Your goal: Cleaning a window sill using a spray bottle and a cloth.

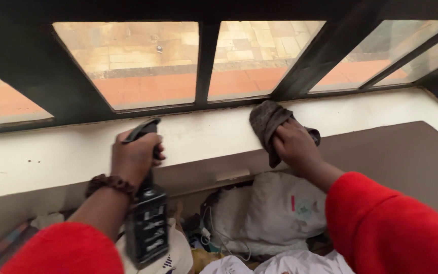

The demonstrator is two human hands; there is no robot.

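Dark grey crumpled cloth point(268, 124) pressed on the white painted windowsill point(77, 152) beneath the dark-framed window point(204, 56).
Soft and limp, it looks best bunched in the palm; right hand point(295, 147) fingers curl over it, left hand point(135, 155) wraps the black spray bottle point(147, 228).

A dark-framed window point(205, 61) runs across the top, its panes looking out on tan paving stones point(128, 45) and a reddish strip. Below it sits a white sill point(46, 157), scuffed and dusty. Under the sill lies a heap of white sacks point(275, 213), with a thin white cable point(219, 236) trailing beside them.
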